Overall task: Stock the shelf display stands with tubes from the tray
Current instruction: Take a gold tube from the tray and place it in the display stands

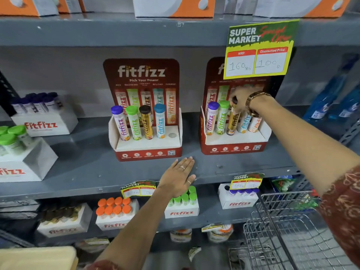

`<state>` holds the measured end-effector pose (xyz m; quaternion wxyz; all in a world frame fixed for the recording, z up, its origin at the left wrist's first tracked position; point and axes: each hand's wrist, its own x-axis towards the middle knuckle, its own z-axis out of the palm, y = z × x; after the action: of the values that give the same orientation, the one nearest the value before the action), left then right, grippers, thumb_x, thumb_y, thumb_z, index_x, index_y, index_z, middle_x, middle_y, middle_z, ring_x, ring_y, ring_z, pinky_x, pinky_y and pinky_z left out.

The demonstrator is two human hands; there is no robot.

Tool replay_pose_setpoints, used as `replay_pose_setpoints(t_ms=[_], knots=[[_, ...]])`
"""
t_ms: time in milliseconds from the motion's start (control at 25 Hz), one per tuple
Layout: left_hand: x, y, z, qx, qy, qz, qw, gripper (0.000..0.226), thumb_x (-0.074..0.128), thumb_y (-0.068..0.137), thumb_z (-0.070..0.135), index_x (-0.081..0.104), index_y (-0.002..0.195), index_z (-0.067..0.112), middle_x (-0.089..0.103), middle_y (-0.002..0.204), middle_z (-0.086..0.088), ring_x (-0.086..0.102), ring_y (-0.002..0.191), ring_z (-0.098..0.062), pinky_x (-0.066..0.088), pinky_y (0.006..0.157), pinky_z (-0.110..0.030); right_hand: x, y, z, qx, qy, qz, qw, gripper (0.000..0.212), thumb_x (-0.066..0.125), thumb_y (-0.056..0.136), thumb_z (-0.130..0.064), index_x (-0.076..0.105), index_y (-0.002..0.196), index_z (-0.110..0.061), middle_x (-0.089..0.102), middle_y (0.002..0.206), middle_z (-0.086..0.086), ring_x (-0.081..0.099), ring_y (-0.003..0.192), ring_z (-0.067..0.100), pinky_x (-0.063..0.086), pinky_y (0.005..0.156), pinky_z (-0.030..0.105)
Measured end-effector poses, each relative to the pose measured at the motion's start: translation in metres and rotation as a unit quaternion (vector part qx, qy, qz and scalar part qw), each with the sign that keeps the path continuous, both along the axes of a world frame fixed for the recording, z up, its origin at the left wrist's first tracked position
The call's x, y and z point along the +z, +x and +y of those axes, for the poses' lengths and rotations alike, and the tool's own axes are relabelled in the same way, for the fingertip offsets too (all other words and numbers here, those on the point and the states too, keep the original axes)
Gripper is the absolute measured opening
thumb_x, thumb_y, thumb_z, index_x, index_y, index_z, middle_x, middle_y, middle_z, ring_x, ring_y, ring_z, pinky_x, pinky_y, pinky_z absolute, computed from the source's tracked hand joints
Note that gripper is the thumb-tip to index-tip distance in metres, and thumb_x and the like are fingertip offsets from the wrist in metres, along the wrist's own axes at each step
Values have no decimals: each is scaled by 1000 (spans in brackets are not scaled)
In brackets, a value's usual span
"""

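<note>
Two red fitfizz display stands sit on the grey middle shelf. The left stand [148, 151] holds a purple-capped, a green-capped, a black-capped and a blue-capped tube, and its rightmost hole [172, 135] is bare. The right stand [233, 147] holds several tubes. My right hand [241, 102] is closed over the cap of the gold tube [233, 122] standing in that stand's middle slot. My left hand [180, 177] rests flat on the shelf's front edge, fingers apart, holding nothing.
White fitfizz trays of tubes stand on the shelf at left [44, 121] and on the shelf below, one with orange caps [115, 213] and one with green caps [182, 207]. A yellow price sign [257, 53] hangs over the right stand. A wire basket [288, 230] is at the lower right.
</note>
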<state>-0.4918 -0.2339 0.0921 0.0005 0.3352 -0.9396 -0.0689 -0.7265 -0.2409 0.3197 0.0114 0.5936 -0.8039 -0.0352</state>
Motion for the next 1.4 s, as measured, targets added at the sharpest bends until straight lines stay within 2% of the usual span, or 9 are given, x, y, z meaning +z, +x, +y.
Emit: replay_pose_setpoints(t_ms=[160,360,520,560,640,760,1120,1400], knots=[[1,0,1,4,-2,5,1000,59,17,98,44,-2,147,18,1,159,1,-1,145,-15,1,121,-35,2,-6,-6,10,23,4,1000,35,77,74,-14,65,105,-6,60,121,13,55,105,27,42,72,28],[-2,0,0,6,-5,8,1000,59,17,98,45,-1,147,19,2,159,1,-1,145,-15,0,120,-35,3,-9,-5,10,30,41,999,41,74,76,-9,61,115,-4,55,129,17,54,115,33,49,86,35],[-3,0,0,8,-4,7,1000,59,17,98,46,-1,147,19,2,159,1,0,145,-15,1,121,-35,5,-10,-7,-3,42,43,998,46,71,79,-3,57,122,0,57,120,17,56,107,30,48,89,33],[-3,0,0,9,-3,7,1000,60,17,97,46,-1,147,19,2,159,1,-1,145,-15,1,120,-35,5,-11,-7,-7,44,44,998,49,70,79,-1,54,125,0,56,123,17,56,109,31,47,90,33],[-3,0,0,11,-2,9,1000,60,17,97,46,-1,147,19,2,159,2,-1,145,-15,1,120,-34,5,-12,-7,-14,53,51,997,52,71,79,-3,53,127,1,55,130,17,54,117,32,47,92,33],[-2,0,0,10,-4,12,1000,60,17,97,47,-1,147,19,2,159,2,-1,145,-15,1,120,-35,4,-13,-7,-21,62,69,995,48,73,78,-7,55,122,1,57,128,19,56,115,33,48,90,34],[-1,1,2,6,-9,16,1000,59,18,98,44,1,147,18,4,159,0,1,146,-15,0,120,-32,-1,1,-14,-15,64,84,994,54,71,81,-7,49,129,4,52,135,20,52,121,34,48,93,35],[0,1,2,6,-6,10,1000,59,17,98,44,0,147,18,3,159,1,1,145,-15,0,120,-33,-18,-5,-13,-16,80,76,994,54,72,80,-10,50,127,7,55,130,24,55,118,35,47,94,35]])
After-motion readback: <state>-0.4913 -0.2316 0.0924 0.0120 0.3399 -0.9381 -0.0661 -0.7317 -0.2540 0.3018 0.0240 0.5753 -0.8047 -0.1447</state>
